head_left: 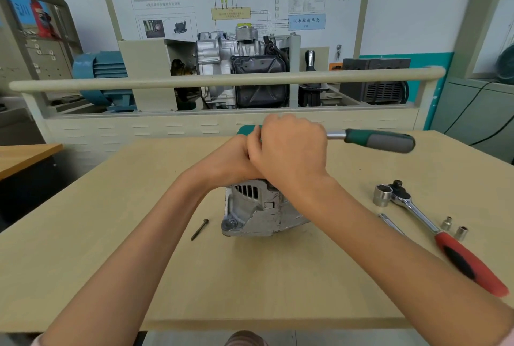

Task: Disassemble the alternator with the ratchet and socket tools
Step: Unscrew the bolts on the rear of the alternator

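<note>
Nearest to us, on the right of the tan surface (83, 276), lies a ratchet with a red and black handle (470, 265), its metal head pointing away toward the far side. Just beside that head stands a large socket (382, 195), and two small sockets (454, 228) stand close to the shaft. A thin metal bar (390, 224) lies to the left of the shaft. In the middle of the surface we see the alternator (258, 213), a silver casing with cooling slots facing us. A dark bolt (199, 229) lies loose on the surface just to its left. Both hands meet on top of the alternator. Our left hand (232, 160) rests curled against the top of the casing, but we cannot tell what its grip is closed around, since the right hand covers it. Our right hand (289, 148) has its grip clenched over the head end of a second ratchet with a green and grey handle (379, 140), which sticks out level to the right. Beyond the surface stands a beige rail (222, 78) with a cutaway engine (242, 70) behind it.
</note>
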Available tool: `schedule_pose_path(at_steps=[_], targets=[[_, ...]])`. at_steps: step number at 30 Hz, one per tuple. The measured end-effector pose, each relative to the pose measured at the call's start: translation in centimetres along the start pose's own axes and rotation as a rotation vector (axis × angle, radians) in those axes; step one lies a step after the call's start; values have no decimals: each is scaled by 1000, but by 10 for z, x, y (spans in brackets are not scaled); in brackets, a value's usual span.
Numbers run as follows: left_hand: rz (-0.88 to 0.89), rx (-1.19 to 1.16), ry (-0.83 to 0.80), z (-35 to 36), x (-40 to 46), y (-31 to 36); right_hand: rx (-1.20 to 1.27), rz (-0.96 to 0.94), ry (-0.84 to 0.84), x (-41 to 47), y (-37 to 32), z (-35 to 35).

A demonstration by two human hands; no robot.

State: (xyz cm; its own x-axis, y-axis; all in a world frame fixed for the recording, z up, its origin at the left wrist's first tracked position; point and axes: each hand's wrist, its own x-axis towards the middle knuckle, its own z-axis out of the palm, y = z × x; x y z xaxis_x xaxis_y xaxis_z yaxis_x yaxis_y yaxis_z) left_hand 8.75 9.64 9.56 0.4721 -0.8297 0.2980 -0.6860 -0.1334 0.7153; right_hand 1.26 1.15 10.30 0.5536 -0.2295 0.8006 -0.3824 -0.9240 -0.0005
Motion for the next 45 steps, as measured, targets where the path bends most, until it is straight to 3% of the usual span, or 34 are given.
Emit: schedule_pose_path(at_steps=[3, 5, 7, 9, 12, 15, 17, 21, 25, 28, 31, 34, 36, 41, 45], targets=[[21, -15, -49, -3, -3, 4, 244, -130, 80, 0, 6, 3], [8, -24, -72, -4, -4, 6, 622, -191, 93, 1, 13, 6], [20, -68, -127, -4, -6, 10, 936, -233, 22, 5, 21, 7], [33, -96, -165, -3, -8, 11, 1020, -257, -20, 7, 23, 5], [6, -86, -77, -4, -6, 6, 697, -291, -14, 3, 20, 5], [5, -3, 26, -1, 0, 0, 60, -53, -2, -1, 10, 8], [-10, 19, 31, 1, 1, -1, -52, 36, -28, 0, 6, 4], [0, 0, -8, -2, -3, 2, 162, -91, 28, 2, 11, 5], [9, -63, -68, -5, -4, 5, 816, -273, -100, 7, 19, 4], [-8, -108, -117, -4, -6, 5, 1146, -206, -155, 10, 22, 5], [7, -116, -78, -4, -4, 5, 979, -263, -62, 5, 22, 6], [40, 46, 62, 0, 0, 0, 240, -225, -13, 3, 11, 3], [46, 24, 100, 3, -2, -2, -23, -94, -36, 3, 5, 1], [50, -42, 43, 4, -7, 2, 106, -130, 1, 1, 11, -1], [58, 18, -6, 3, -5, 7, 508, -173, 32, 1, 21, 1]])
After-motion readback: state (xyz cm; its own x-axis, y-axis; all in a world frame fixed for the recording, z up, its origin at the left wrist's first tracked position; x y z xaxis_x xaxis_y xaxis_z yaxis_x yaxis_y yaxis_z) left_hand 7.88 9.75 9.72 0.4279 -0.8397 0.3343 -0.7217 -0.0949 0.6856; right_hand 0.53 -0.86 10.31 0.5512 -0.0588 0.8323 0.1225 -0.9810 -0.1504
